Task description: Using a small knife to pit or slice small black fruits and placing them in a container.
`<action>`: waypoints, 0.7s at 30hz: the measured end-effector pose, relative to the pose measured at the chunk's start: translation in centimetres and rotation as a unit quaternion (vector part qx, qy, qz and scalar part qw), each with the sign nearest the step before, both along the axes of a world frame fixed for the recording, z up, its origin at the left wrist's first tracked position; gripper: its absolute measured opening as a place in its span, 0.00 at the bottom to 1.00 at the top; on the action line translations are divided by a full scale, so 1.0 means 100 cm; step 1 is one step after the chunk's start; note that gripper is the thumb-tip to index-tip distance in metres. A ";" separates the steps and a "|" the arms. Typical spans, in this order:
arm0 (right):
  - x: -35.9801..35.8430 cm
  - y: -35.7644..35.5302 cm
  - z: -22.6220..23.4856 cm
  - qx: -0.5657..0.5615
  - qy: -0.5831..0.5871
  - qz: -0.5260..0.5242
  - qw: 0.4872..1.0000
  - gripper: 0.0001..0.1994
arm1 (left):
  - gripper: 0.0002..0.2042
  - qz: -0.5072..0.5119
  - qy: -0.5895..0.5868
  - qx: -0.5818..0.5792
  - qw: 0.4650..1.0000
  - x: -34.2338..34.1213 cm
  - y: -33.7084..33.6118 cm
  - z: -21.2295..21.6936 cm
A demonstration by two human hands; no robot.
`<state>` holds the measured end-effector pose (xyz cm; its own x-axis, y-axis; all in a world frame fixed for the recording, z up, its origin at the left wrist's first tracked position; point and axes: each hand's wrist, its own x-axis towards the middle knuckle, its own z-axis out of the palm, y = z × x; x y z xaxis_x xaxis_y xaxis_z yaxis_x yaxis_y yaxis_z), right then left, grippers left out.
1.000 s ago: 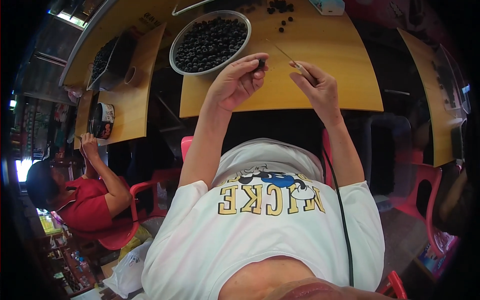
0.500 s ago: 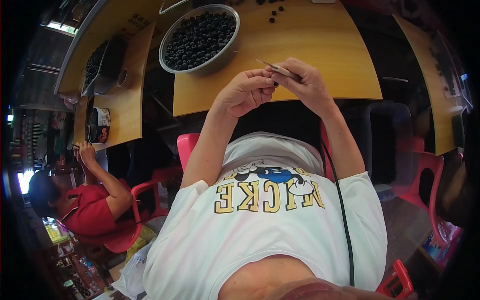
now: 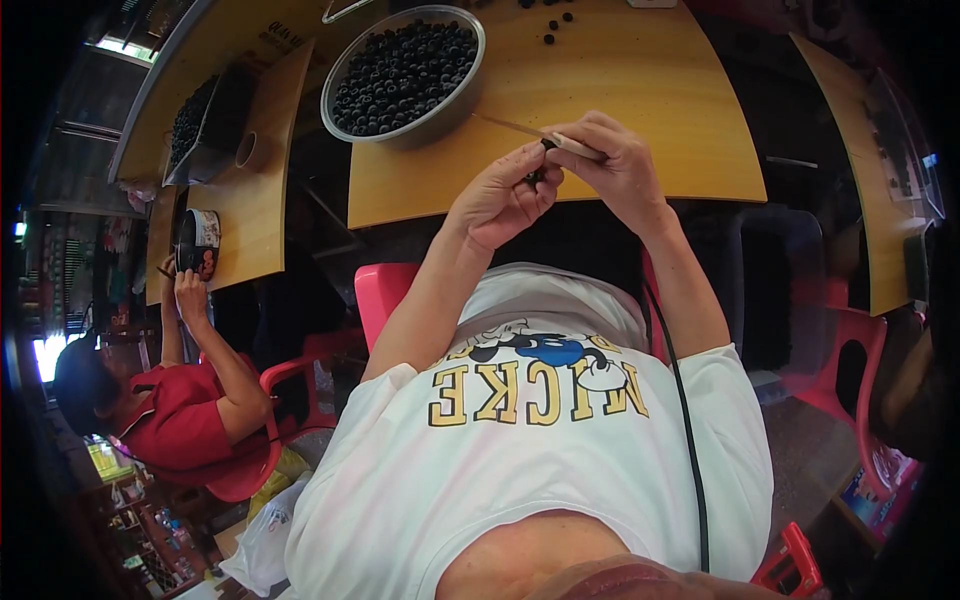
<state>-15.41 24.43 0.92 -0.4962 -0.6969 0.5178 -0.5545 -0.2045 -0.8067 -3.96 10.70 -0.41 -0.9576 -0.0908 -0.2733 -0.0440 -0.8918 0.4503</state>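
Note:
My right hand (image 3: 618, 165) is closed round a thin pointed tool (image 3: 515, 125) with a pale handle. Its slender tip points left over the table; I cannot tell whether it is a knife or a pick. My left hand (image 3: 505, 195) meets the right at the table's front edge, its fingers pinched and curled round small dark round pieces (image 3: 535, 175). One such piece shows between the two hands' fingertips. Left of the hands stands a clear round bowl (image 3: 478, 75) heaped with dark round pieces (image 3: 400, 80), many showing a ring-like mark.
Several loose dark pieces (image 3: 550, 39) lie on the far side of the yellow wooden table (image 3: 640, 100). At left, a person in red (image 3: 190, 420) works at another table, with a bin of dark pieces (image 3: 190, 125) and a patterned tub (image 3: 203, 235). Pink chairs (image 3: 385, 290) stand around.
My left hand has shifted slightly right and turned, showing more dark pieces in its fingers. More of the tool's thin shaft shows. The co-worker's hands have moved to the tub.

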 end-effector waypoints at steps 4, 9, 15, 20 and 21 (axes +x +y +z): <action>0.003 -0.001 -0.004 -0.055 0.096 -0.059 0.992 0.13 | 0.07 0.027 0.010 0.034 0.999 -0.001 0.004 -0.002; 0.005 -0.002 -0.006 -0.070 0.159 -0.093 0.980 0.16 | 0.09 0.113 -0.005 0.008 0.993 -0.005 0.008 0.004; 0.012 0.002 0.010 -0.048 0.237 -0.036 0.970 0.15 | 0.09 0.094 0.088 -0.034 0.991 0.003 -0.010 -0.001; 0.014 0.003 0.009 -0.019 0.273 -0.099 0.957 0.13 | 0.10 0.116 0.075 -0.041 0.990 0.008 -0.010 0.012; 0.015 0.002 0.009 -0.019 0.274 -0.097 0.957 0.13 | 0.10 0.098 0.096 -0.033 0.990 0.010 -0.012 0.011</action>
